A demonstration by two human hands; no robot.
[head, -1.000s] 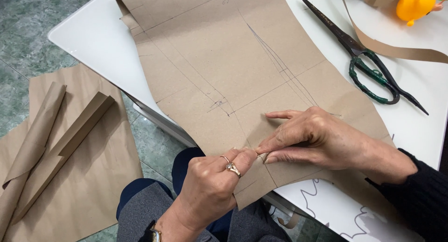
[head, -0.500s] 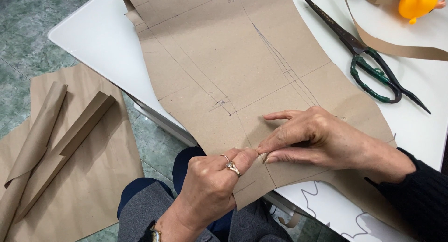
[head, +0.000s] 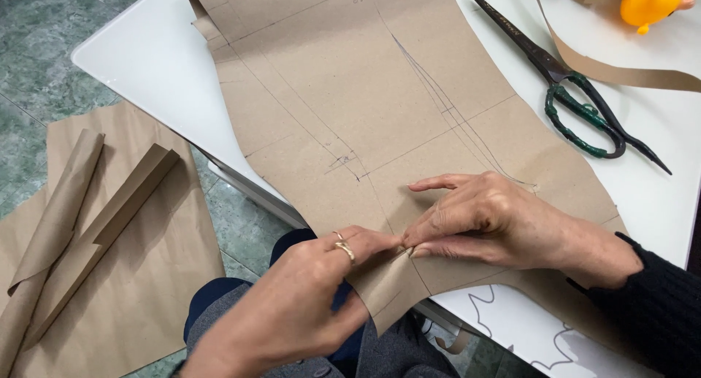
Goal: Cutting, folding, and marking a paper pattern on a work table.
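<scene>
A large sheet of brown paper (head: 365, 93) with pencilled pattern lines lies across the white table (head: 146, 57) and hangs over its near edge. My left hand (head: 307, 305), with a ring on one finger, pinches a fold at the paper's lower edge. My right hand (head: 496, 217) lies flat on the sheet, and its thumb and fingertips pinch the same fold from the other side. The two hands meet at the fold, just past the table's edge, above my lap.
Big black scissors with green-wrapped handles (head: 577, 101) lie on the table to the right. A brown paper strip (head: 621, 71) and an orange toy-like object (head: 650, 2) sit at the far right. More brown paper sheets and rolls (head: 95, 225) lie on the green floor at left.
Both hands stay pinched on the fold; the view has shifted only slightly.
</scene>
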